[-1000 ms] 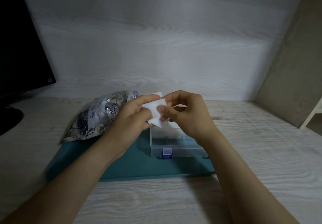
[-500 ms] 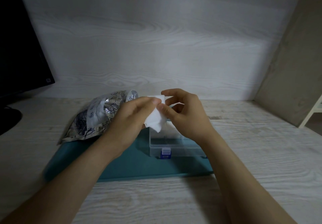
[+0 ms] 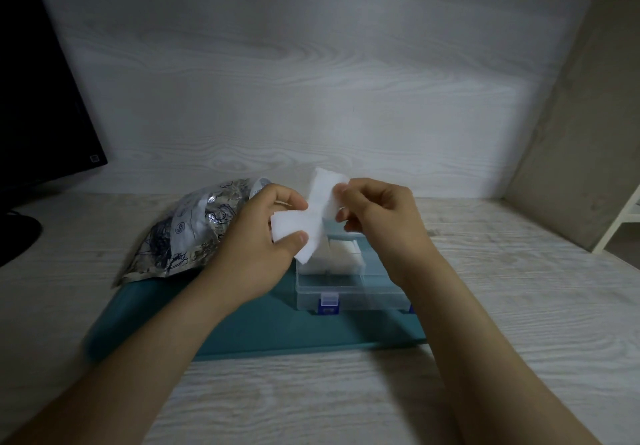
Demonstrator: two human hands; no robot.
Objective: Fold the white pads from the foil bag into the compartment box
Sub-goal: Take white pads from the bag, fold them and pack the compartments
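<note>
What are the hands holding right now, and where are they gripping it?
One white pad, held by both hands: the left hand pinches its lower left end, the right hand pinches its upper right end.

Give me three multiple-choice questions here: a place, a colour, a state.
1. Where is the foil bag? A. left of the compartment box B. inside it C. right of it
2. What colour is the mat under the box? A. red B. teal C. yellow
3. The white pad above the box is: A. touching nothing B. leaning on the bag C. pinched by the left hand and right hand
Answers: 1 A, the bag lies off the box's left side; 2 B, teal shows all around the box; 3 C, fingers of both hands grip its ends.
</note>
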